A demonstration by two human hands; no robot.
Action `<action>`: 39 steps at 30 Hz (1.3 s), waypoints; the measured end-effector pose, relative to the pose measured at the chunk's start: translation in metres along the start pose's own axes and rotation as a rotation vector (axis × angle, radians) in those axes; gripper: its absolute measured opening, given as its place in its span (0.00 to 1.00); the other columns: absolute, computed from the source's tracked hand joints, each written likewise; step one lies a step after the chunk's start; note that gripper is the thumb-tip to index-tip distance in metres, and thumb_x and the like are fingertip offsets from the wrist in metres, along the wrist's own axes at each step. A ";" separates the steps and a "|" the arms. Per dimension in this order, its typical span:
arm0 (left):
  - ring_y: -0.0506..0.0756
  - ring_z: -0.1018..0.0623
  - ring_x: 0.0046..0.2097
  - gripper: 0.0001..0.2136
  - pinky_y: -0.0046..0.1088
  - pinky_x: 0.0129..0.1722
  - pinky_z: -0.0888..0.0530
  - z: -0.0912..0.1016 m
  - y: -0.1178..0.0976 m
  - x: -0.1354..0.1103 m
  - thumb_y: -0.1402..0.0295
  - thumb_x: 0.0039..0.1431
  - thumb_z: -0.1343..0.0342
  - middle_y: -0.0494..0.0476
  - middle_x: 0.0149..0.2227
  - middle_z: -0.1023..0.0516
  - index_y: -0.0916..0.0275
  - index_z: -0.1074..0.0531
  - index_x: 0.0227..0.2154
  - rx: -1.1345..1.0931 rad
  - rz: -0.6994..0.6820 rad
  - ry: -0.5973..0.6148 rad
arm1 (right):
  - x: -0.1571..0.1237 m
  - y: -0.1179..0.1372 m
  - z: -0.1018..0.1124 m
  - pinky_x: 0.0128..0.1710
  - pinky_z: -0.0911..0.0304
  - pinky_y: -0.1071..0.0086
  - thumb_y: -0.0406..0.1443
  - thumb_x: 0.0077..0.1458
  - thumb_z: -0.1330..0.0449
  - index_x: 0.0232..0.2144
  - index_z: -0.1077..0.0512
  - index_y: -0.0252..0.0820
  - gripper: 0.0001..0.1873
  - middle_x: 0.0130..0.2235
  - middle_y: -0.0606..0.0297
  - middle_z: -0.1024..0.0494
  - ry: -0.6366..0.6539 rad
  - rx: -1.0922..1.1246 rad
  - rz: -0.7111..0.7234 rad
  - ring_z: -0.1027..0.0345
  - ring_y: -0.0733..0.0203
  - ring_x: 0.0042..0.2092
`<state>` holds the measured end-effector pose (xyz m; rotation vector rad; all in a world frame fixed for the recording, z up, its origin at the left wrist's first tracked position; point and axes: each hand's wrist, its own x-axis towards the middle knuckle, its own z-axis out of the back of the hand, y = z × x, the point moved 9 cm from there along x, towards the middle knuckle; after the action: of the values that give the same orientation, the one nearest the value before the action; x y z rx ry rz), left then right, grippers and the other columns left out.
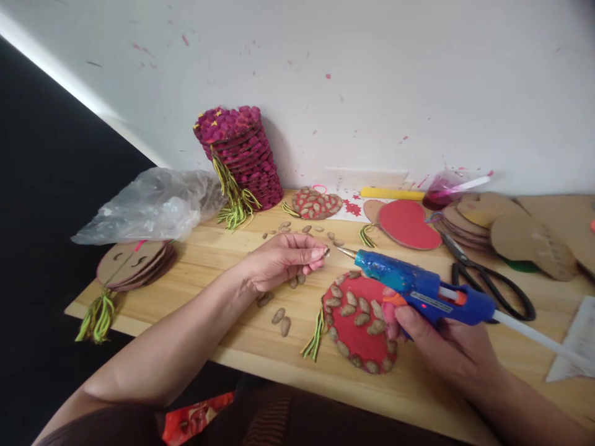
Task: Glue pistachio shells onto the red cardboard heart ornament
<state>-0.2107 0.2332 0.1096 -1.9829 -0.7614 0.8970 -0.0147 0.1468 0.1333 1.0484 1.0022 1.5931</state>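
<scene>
My right hand (446, 341) grips a blue hot glue gun (400, 272) with a white glue stick (534, 334) out of its back. The metal nozzle points left, just short of my left hand (290, 257). Its fingertips pinch a small brown shell (326, 252), mostly hidden by the thumb. Below the gun lies a red cardboard heart (360, 328) with brown oval shells along its edge and in rows across its upper part; a yellow-green tassel (316, 334) hangs at its left. Loose shells (282, 321) are scattered on the wooden table around my left hand.
Behind stand a purple stack (242, 155) and a clear plastic bag (153, 204). A shell-covered heart (317, 203), a plain red heart (409, 224), black scissors (488, 279), cardboard shapes (530, 241) and a cup of purple paint (441, 189) lie towards the right. Tasselled discs (134, 263) sit at left.
</scene>
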 end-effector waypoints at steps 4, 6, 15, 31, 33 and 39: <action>0.46 0.27 0.27 0.13 0.20 0.27 0.34 -0.005 0.001 0.000 0.67 0.44 0.26 0.52 0.25 0.23 0.67 0.21 0.30 -0.022 0.009 0.017 | -0.001 0.003 -0.003 0.24 0.30 0.66 0.34 0.58 0.39 0.36 0.29 0.52 0.04 0.28 0.69 0.24 0.026 -0.115 0.050 0.26 0.58 0.26; 0.46 0.27 0.28 0.13 0.20 0.26 0.34 -0.005 0.002 0.000 0.67 0.44 0.26 0.52 0.26 0.23 0.67 0.21 0.31 -0.024 0.011 0.019 | -0.001 0.006 -0.005 0.26 0.29 0.66 0.34 0.59 0.40 0.35 0.29 0.50 0.04 0.29 0.68 0.24 0.040 -0.177 0.088 0.25 0.57 0.28; 0.46 0.27 0.28 0.13 0.21 0.27 0.34 -0.004 0.005 0.001 0.68 0.44 0.26 0.52 0.26 0.23 0.67 0.22 0.31 -0.043 0.024 0.034 | 0.001 0.020 -0.005 0.31 0.29 0.64 0.33 0.59 0.40 0.40 0.27 0.50 0.08 0.32 0.68 0.20 0.019 -0.353 0.180 0.25 0.58 0.31; 0.46 0.27 0.29 0.14 0.21 0.28 0.34 -0.002 0.007 0.002 0.67 0.44 0.26 0.52 0.27 0.23 0.67 0.22 0.31 -0.021 0.037 0.022 | 0.008 0.029 -0.008 0.29 0.30 0.66 0.34 0.60 0.42 0.40 0.28 0.48 0.06 0.32 0.66 0.19 0.041 -0.400 0.154 0.24 0.59 0.29; 0.46 0.26 0.28 0.14 0.21 0.28 0.34 -0.002 0.008 0.002 0.67 0.43 0.26 0.52 0.26 0.22 0.67 0.22 0.31 -0.019 0.035 0.023 | 0.007 0.027 -0.008 0.29 0.30 0.66 0.34 0.60 0.42 0.41 0.28 0.47 0.07 0.32 0.66 0.19 0.033 -0.400 0.159 0.24 0.59 0.29; 0.46 0.26 0.28 0.14 0.20 0.28 0.32 -0.001 0.007 0.002 0.67 0.44 0.26 0.53 0.27 0.22 0.68 0.22 0.32 -0.015 0.022 0.027 | 0.006 0.029 -0.007 0.30 0.30 0.68 0.34 0.61 0.42 0.39 0.28 0.47 0.04 0.30 0.68 0.20 0.014 -0.393 0.201 0.25 0.61 0.29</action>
<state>-0.2069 0.2308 0.1031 -2.0164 -0.7348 0.8778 -0.0304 0.1456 0.1590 0.8843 0.5693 1.8692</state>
